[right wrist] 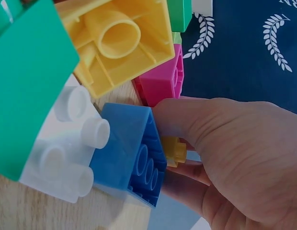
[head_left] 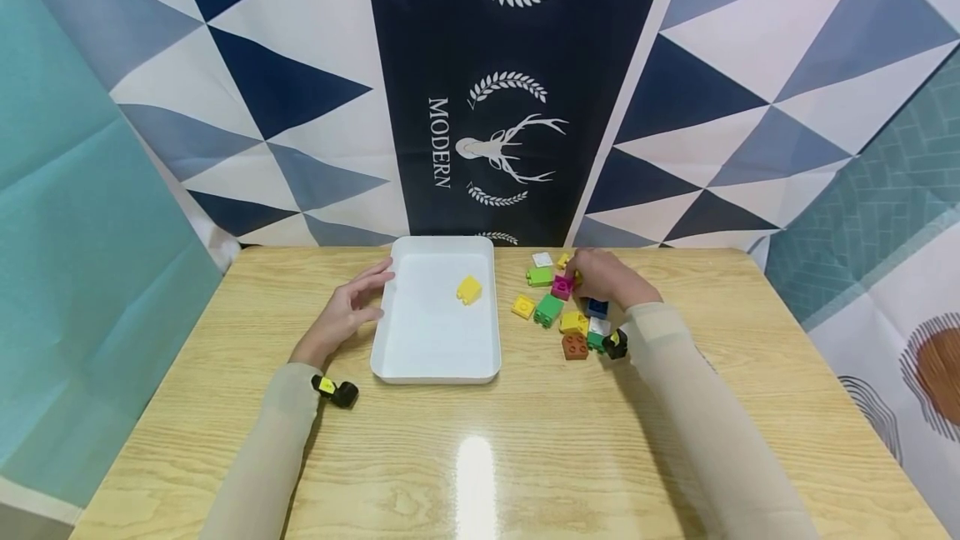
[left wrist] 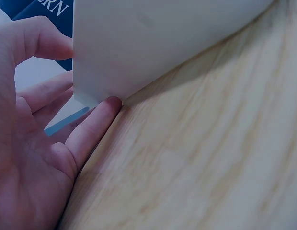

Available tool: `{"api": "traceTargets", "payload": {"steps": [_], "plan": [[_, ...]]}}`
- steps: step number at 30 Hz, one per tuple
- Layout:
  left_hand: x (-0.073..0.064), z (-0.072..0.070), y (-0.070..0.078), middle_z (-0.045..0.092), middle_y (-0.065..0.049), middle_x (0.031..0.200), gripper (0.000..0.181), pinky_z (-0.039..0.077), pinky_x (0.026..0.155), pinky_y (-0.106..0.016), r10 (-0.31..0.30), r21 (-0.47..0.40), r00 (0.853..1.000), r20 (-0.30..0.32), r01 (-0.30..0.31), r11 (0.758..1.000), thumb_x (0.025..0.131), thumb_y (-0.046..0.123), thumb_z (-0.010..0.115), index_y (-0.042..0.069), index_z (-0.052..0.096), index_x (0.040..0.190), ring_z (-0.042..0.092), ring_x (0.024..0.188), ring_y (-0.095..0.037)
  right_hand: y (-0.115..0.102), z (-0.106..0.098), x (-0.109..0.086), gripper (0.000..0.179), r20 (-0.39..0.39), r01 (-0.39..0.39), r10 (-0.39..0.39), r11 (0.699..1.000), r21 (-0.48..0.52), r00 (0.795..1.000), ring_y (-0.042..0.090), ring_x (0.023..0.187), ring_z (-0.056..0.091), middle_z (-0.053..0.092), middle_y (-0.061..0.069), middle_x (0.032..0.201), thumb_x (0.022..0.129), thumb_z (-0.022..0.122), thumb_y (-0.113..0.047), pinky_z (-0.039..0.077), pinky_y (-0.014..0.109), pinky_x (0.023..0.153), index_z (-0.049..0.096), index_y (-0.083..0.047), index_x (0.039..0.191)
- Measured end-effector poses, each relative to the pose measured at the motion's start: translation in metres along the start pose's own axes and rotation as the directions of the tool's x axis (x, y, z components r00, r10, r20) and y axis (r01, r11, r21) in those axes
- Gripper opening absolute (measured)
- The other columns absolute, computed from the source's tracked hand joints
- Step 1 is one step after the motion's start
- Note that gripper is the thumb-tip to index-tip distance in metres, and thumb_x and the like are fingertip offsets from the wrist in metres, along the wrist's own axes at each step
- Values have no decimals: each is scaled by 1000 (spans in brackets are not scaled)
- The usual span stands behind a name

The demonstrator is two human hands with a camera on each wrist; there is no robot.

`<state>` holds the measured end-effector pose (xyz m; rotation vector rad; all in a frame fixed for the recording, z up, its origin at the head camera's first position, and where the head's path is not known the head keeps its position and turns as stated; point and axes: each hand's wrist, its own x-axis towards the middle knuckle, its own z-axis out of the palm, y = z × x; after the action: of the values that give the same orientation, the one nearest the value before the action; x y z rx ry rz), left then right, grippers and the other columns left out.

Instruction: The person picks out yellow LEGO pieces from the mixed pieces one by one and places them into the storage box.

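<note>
My left hand (head_left: 347, 315) rests against the left side of a white tray (head_left: 382, 357), with thumb and fingertips touching its wall. The left wrist view shows these fingers (left wrist: 96, 129) only gently bent along the tray. A yellow toy brick (head_left: 468, 290) lies inside the tray. My right hand (head_left: 603, 277) reaches into the far side of a pile of toy bricks. In the right wrist view it pinches a small yellow brick (right wrist: 174, 151), partly hidden behind a blue brick (right wrist: 127, 143). A magenta brick (head_left: 562, 287) is beside the fingertips.
Around the right hand lie a light green brick (head_left: 538, 277), a green brick (head_left: 548, 310), several yellow ones, a brown brick (head_left: 575, 347) and a white brick (head_left: 542, 259). Patterned cloth (head_left: 300, 107) hangs behind the wooden table (head_left: 420, 457).
</note>
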<state>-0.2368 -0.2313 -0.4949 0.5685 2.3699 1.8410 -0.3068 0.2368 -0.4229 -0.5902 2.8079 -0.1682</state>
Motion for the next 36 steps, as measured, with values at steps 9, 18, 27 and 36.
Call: {"api": "traceTargets", "payload": {"steps": [9,18,27,36], "plan": [[1,-1,0,28,-18,188,64,32,119,1,13,3,1000,0,-13,1000,98,-10,65,-10,53,161,25,175,-46,-1,-2,0,24,6,-3,3,1000,2,1000,34,109,70,78,22,131,99,82,-4,64,57,113,84,-3,123],[0,-1,0,27,-19,188,64,33,119,2,11,-2,1000,3,-11,1000,98,-11,65,-10,53,160,23,176,-46,-1,-5,0,23,22,-2,1,1000,21,1000,34,108,71,79,23,131,99,83,-2,64,57,113,85,-4,121],[0,0,2,27,-19,188,64,33,118,1,14,-1,1000,7,-14,1000,98,-10,65,-10,52,161,24,175,-47,-2,-7,-1,24,38,-2,2,1000,17,999,34,111,72,79,22,133,99,83,-4,63,57,115,85,-5,123],[0,0,1,26,-18,189,64,33,119,2,6,-10,1000,7,-6,1000,99,-10,64,-10,52,161,21,176,-45,-3,-9,-2,21,48,28,-29,999,15,998,32,107,74,79,23,132,100,82,-4,64,56,112,85,-4,121]]}}
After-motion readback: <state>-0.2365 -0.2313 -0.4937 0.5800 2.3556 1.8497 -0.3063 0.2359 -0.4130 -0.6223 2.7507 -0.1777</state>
